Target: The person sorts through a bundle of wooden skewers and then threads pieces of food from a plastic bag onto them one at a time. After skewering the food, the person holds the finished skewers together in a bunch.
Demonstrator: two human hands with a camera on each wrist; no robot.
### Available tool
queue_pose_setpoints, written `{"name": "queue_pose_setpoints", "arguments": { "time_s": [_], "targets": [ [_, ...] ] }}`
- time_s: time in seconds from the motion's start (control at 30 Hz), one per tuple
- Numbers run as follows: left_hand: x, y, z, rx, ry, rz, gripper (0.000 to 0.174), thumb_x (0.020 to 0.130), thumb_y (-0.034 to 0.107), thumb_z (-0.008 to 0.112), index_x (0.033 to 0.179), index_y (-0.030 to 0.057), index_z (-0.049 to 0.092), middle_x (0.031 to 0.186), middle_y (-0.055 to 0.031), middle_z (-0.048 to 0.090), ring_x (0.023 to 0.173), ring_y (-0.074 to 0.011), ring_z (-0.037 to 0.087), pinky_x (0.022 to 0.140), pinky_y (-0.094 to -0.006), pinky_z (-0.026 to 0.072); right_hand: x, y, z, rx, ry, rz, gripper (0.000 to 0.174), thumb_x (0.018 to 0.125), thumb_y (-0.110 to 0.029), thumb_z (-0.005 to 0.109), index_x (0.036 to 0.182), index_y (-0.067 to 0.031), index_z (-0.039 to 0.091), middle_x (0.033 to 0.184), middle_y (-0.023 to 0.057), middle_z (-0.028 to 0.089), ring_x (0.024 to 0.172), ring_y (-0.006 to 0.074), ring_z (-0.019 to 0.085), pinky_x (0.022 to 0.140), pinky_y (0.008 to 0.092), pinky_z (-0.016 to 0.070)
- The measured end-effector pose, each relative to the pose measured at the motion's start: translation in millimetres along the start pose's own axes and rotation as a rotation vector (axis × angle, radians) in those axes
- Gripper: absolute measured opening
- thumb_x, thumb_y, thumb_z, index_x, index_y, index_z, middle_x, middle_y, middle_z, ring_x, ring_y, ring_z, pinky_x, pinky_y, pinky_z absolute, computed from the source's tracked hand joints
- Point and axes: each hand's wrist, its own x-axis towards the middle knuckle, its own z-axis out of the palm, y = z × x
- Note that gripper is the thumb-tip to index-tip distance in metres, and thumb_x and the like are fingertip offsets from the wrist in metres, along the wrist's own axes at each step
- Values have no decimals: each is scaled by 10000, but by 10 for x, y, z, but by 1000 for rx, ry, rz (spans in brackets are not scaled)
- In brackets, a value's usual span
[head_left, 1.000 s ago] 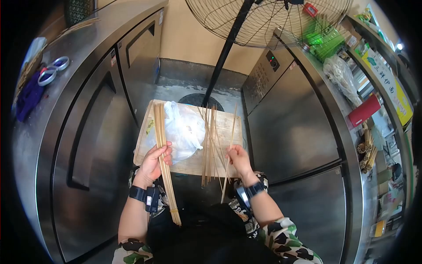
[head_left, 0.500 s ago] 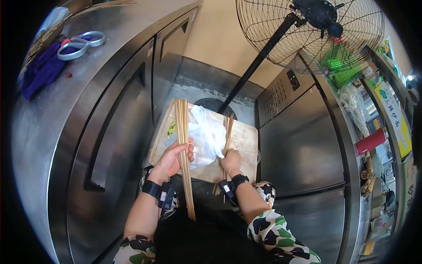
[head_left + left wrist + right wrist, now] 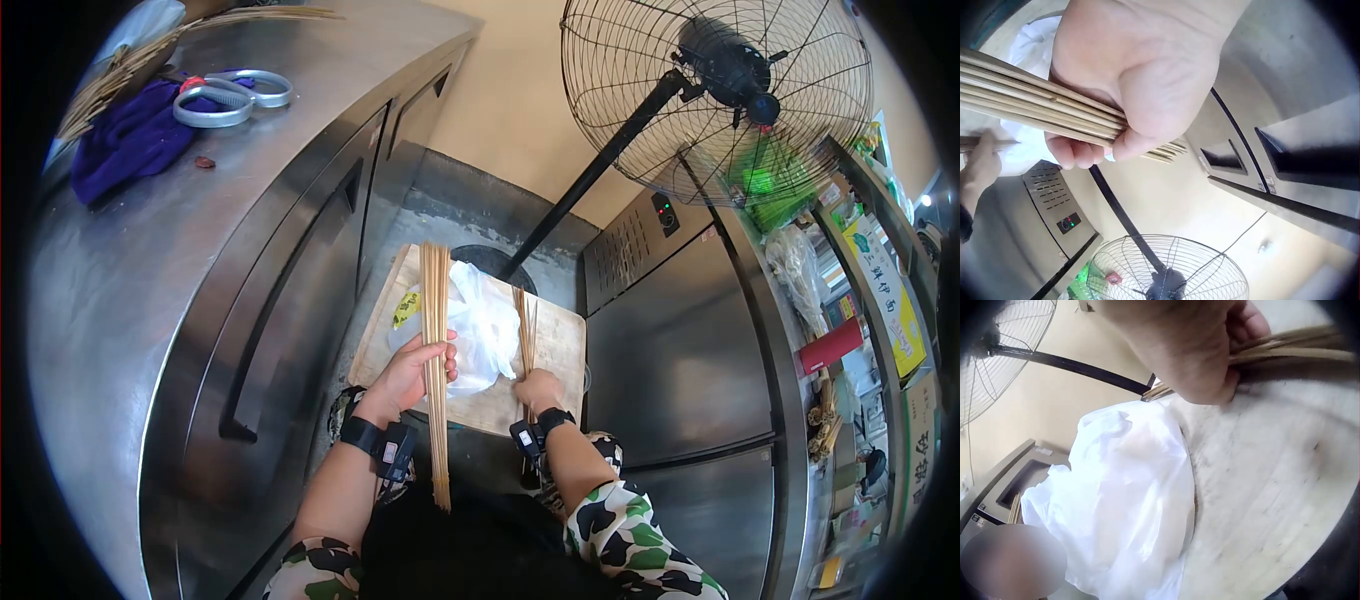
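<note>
My left hand (image 3: 404, 372) grips a thick bundle of thin bamboo skewers (image 3: 436, 295), held lengthwise over the board's left part. In the left wrist view the thumb and curled fingers wrap the skewers (image 3: 1029, 97), whose ends stick out past the hand. On the right side, my right hand (image 3: 541, 389) holds a smaller bunch of skewers (image 3: 527, 330) close over the wooden board (image 3: 560, 340). The right wrist view shows its fingers curled round these skewers (image 3: 1297, 349). A white plastic bag (image 3: 482, 335) lies on the board between the hands.
A black standing fan (image 3: 725, 70) rises behind the board. Steel cabinets flank both sides. Scissors (image 3: 225, 105), a purple cloth (image 3: 130, 145) and more thin sticks (image 3: 130, 70) lie on the left counter. A red cylinder (image 3: 832, 345) and several packages sit along the right.
My right hand held one skewer apart from loose, spread ones; it then moved left onto the bunch and now grips the skewers gathered together. The left hand keeps its bundle. The head view has shifted.
</note>
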Motion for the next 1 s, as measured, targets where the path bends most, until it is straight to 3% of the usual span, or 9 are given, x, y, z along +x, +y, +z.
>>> {"name": "queue_pose_setpoints", "arguments": {
  "time_s": [0.1, 0.33, 0.53, 0.83, 0.93, 1.0],
  "targets": [
    [16, -4, -23, -18, 21, 19, 264, 907, 101, 532, 1154, 13, 501, 856, -59, 533, 770, -157, 538, 725, -324, 486, 34, 17, 36, 41, 56, -5, 374, 738, -297, 596, 992, -39, 690, 1028, 170, 666, 980, 303, 639, 845, 377, 499],
    [4, 58, -13, 6, 100, 65, 235, 887, 93, 573, 1100, 33, 490, 814, -42, 528, 741, -135, 538, 680, -304, 490, 9, 220, -34, -11, -10, 0, 423, 708, -294, 595, 1024, -24, 678, 1040, 180, 659, 992, 320, 631, 858, 372, 494],
    [35, 23, -86, -14, 99, 109, 210, 891, 103, 574, 1081, 53, 501, 799, -39, 522, 714, -136, 524, 678, -297, 471, -184, 362, -50, 192, 25, 0, 386, 707, -286, 593, 985, -33, 684, 1023, 185, 660, 979, 331, 631, 852, 381, 494],
    [99, -12, -21, 26, 181, 60, 218, 886, 89, 578, 1092, 49, 521, 800, -42, 519, 714, -140, 521, 667, -303, 469, -66, 449, 153, 110, 33, -60, 396, 700, -285, 602, 977, -13, 681, 1025, 225, 642, 993, 342, 619, 878, 402, 478],
    [95, -4, -36, 30, 199, 75, 222, 886, 93, 581, 1097, 51, 528, 797, -38, 517, 706, -133, 513, 653, -297, 462, -17, 559, 236, 243, 113, -60, 285, 754, -205, 572, 959, -21, 645, 877, 185, 674, 797, 304, 663, 688, 397, 526],
    [76, -20, -54, 25, 203, 67, 217, 886, 97, 582, 1093, 53, 535, 798, -34, 516, 688, -121, 503, 632, -283, 450, 60, 694, 326, 899, -24, 5, 169, 789, -126, 531, 926, -43, 588, 732, 128, 628, 620, 237, 608, 528, 344, 476]
  ]
}}
